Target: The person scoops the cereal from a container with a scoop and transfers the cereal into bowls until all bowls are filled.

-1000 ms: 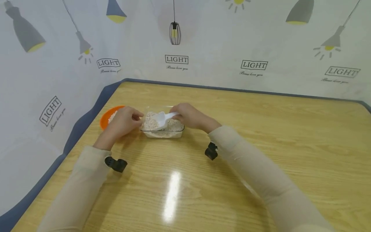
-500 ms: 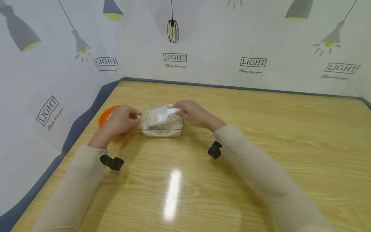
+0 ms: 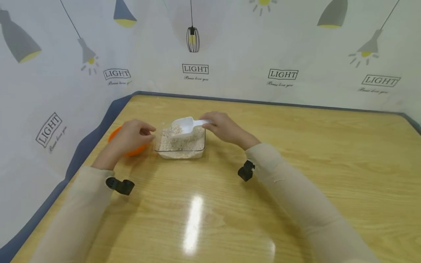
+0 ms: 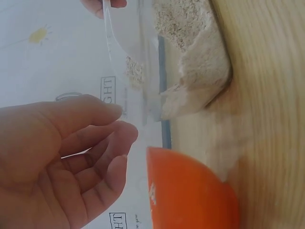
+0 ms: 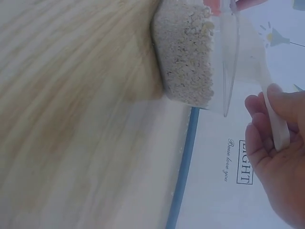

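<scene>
My right hand grips the handle of a white scoop, thumb along the top in the right wrist view. Pale oat-like flakes lie in the scoop, which is raised over a clear rectangular container. The container holds more of the flakes, heaped unevenly. Beside its left rim hovers my left hand, fingers loosely curled with nothing in them, thumb close to the index fingertip. Below and behind that hand stands an orange bowl, partly hidden in the head view; a few flakes show at its rim.
Everything stands on a wood-grain table with a bright light reflection in front of the container. A printed cloth wall closes off the back and left. Black wrist cameras stick out from both sleeves.
The scoop has risen out of the flakes and moved slightly right, carrying some flakes. My left hand has drifted a little away from the container's rim, over the orange bowl.
</scene>
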The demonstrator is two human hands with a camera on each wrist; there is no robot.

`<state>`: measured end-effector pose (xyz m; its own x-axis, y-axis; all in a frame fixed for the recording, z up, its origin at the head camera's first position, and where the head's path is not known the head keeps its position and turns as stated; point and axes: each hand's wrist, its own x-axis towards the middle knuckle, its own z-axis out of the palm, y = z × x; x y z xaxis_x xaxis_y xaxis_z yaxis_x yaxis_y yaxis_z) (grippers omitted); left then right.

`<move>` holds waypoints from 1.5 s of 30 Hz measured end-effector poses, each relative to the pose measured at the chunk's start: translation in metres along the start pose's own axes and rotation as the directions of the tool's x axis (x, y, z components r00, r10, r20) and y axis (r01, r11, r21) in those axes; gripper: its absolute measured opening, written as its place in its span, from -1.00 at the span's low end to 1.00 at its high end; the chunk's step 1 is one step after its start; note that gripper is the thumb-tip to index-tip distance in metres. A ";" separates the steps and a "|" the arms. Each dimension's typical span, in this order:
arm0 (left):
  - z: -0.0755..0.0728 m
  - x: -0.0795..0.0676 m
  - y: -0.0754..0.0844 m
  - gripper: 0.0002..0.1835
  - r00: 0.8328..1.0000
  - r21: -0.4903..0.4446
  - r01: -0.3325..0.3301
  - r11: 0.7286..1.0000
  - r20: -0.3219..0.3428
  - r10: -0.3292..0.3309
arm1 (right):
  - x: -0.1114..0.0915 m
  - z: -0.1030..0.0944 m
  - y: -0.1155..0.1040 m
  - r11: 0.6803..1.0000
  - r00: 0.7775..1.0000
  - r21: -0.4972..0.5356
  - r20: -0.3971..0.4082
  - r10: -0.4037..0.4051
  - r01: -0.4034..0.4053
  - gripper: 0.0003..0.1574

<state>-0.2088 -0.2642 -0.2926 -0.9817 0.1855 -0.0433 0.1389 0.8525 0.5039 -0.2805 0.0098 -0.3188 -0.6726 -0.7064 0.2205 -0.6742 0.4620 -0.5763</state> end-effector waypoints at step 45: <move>-0.041 -0.031 -0.081 -0.62 0.966 0.085 0.255 0.963 -0.063 -0.250 | 0.077 0.023 -0.051 0.994 0.986 -0.017 0.131 -0.102 0.105 -0.68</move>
<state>-0.1944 -0.3587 -0.2969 -0.9915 -0.0646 -0.1132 -0.1050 0.9101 0.4009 -0.2912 -0.0808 -0.2907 -0.5549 -0.8137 0.1732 -0.7458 0.3944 -0.5368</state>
